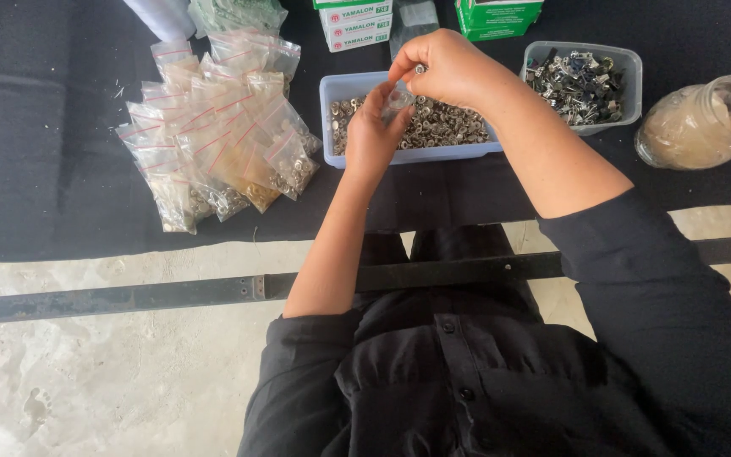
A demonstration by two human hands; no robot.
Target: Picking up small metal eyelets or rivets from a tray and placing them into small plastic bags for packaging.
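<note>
Holding what seems a small clear bag, hands over blue tub of metal fittings

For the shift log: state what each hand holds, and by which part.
The left hand holds a small clear bag near its top edge, above the blue tray. The right hand pinches something tiny at its fingers; what it is cannot be told.

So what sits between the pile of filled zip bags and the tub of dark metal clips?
In the head view, the blue tray of small metal rings, with both hands over it.
</note>
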